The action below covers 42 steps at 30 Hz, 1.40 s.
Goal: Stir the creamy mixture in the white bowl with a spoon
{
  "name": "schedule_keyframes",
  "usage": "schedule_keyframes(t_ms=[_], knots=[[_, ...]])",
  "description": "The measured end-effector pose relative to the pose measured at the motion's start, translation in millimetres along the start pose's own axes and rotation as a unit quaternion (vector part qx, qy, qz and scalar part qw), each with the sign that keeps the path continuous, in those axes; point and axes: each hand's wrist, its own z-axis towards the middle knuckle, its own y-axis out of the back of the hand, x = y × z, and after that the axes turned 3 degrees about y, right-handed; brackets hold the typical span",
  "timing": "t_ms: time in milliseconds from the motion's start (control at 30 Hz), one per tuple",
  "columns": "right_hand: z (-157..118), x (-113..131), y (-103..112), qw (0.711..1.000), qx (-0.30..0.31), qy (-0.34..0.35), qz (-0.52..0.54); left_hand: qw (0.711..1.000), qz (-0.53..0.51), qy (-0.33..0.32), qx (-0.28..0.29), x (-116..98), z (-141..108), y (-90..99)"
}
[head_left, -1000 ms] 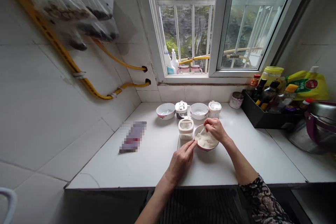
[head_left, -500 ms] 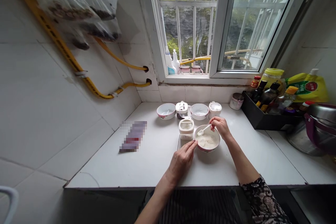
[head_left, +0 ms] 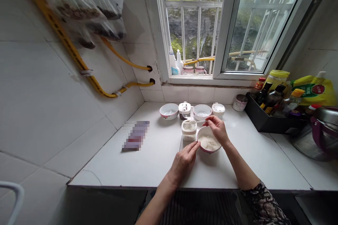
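My right hand (head_left: 217, 129) pinches the handle of a small white spoon (head_left: 194, 122). The spoon's head is over the open top of a white seasoning jar (head_left: 189, 135). Below that hand stands a bowl (head_left: 210, 152) with a reddish patterned outside and pale powder (head_left: 209, 142) in it. My left hand (head_left: 185, 157) has its fingers together at the bowl's near left rim, holding it; the thumb is mostly hidden. Behind are a white bowl (head_left: 169, 116), a lidded jar with dark contents (head_left: 184, 110), another white bowl (head_left: 202, 116) and a white lidded jar (head_left: 218, 110).
A pixelated purple packet (head_left: 136, 136) lies on the white counter (head_left: 111, 168) at left. At right stand a black box (head_left: 260, 121) of sauce bottles, a small jar (head_left: 240, 103) and a steel pot (head_left: 314, 140). A barred window (head_left: 195, 42) is behind; plastic bags (head_left: 87, 3) hang upper left.
My right hand has moved the spoon left and up, from over the bowl to the open seasoning jar. My left hand stays at the bowl's rim. The view has shifted slightly.
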Motion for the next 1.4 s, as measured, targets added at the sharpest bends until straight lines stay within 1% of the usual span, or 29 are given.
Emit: schedule_keyframes(t_ms=[33, 67, 133, 200, 233, 267, 333, 400, 467, 533, 600, 667, 767, 867, 933, 1033, 1167, 1233, 1400], knots=[[-2, 0, -3, 0.998, 0.012, 0.052, -0.044, 1.000, 0.002, -0.002, -0.001, 0, 0, -0.2], [-4, 0, -6, 0.989, 0.029, 0.107, -0.095, 1.000, 0.004, -0.005, -0.002, 1, 0, -0.4], [-7, 0, -10, 0.957, 0.071, 0.207, -0.192, 1.000, 0.009, -0.010, -0.004, 1, -1, -0.7], [-8, 0, -10, 0.928, 0.096, 0.265, -0.242, 1.000, 0.012, -0.013, -0.002, 2, -1, -0.8], [-8, 1, -9, 0.924, 0.095, 0.274, -0.248, 1.000, 0.012, -0.013, 0.000, 2, -1, -0.7], [-8, 2, -8, 0.928, 0.083, 0.270, -0.243, 1.000, 0.011, -0.012, 0.003, 2, -1, -0.6], [-6, 4, -3, 0.948, 0.038, 0.232, -0.213, 1.000, 0.007, -0.010, 0.006, 2, -1, -0.2], [-3, 5, 6, 0.972, -0.012, 0.163, -0.167, 1.000, 0.004, -0.005, 0.005, 2, -1, 0.3], [0, 5, 16, 0.988, -0.048, 0.085, -0.121, 1.000, 0.001, -0.003, 0.004, 1, 0, 0.7], [3, 3, 26, 0.994, -0.052, 0.022, -0.096, 1.000, 0.000, -0.005, 0.002, 0, 0, 0.9], [5, 0, 32, 0.994, -0.029, -0.022, -0.100, 1.000, -0.002, -0.008, -0.001, 0, 0, 1.1], [6, -4, 34, 0.990, 0.009, -0.032, -0.135, 1.000, -0.004, -0.006, -0.002, -1, 1, 1.4], [4, -6, 28, 0.979, 0.059, -0.006, -0.194, 1.000, -0.006, -0.006, -0.001, -1, 1, 1.9], [2, -7, 21, 0.979, 0.092, -0.012, -0.184, 1.000, -0.005, -0.009, -0.001, -1, 1, 2.3], [2, -7, 20, 0.982, 0.089, -0.039, -0.159, 1.000, -0.005, -0.007, 0.003, 0, 1, 2.4], [5, -8, 24, 0.987, 0.059, -0.082, -0.127, 1.000, -0.004, -0.005, 0.004, 0, 1, 2.4], [8, -11, 29, 0.990, 0.033, -0.116, -0.078, 1.000, -0.008, -0.003, 0.004, -1, 1, 2.3], [9, -12, 30, 0.989, 0.028, -0.121, -0.076, 1.000, -0.009, -0.001, 0.006, -1, 1, 2.0], [7, -14, 29, 0.986, 0.027, -0.105, -0.129, 1.000, -0.008, -0.002, 0.003, 0, 0, -0.1]])
